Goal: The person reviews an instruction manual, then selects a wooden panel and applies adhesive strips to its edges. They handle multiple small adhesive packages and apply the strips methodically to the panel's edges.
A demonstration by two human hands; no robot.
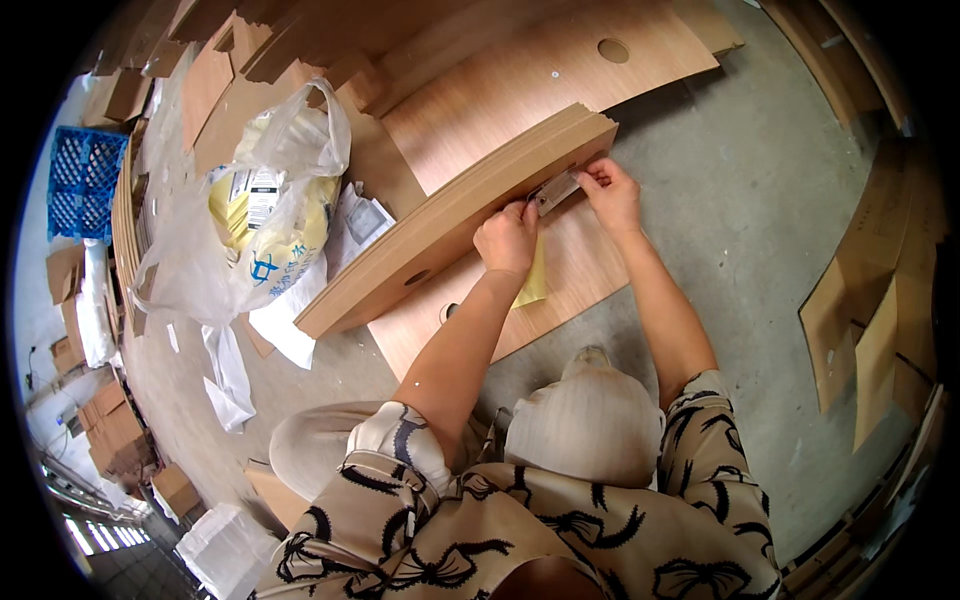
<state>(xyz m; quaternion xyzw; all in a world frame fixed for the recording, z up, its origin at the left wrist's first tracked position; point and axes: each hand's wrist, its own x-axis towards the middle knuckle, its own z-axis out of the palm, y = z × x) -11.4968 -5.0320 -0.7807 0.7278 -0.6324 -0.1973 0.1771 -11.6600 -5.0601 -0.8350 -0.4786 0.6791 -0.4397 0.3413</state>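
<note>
A small greyish rectangular piece, possibly a label or a clear packet, lies against the side of a long, narrow cardboard box. My left hand is closed at the piece's left end, its knuckles near the box. At the right end, my right hand pinches the piece between thumb and fingers. The box stands on edge, slanting across a wood-grain board on the floor. Partly behind my left forearm, a yellow sheet rests on that board.
A clear plastic bag with yellow packets stands left of the box, beside white papers. Beyond it lies a larger wood-grain board with a round hole. Folded cardboard is at right, and a blue crate at far left.
</note>
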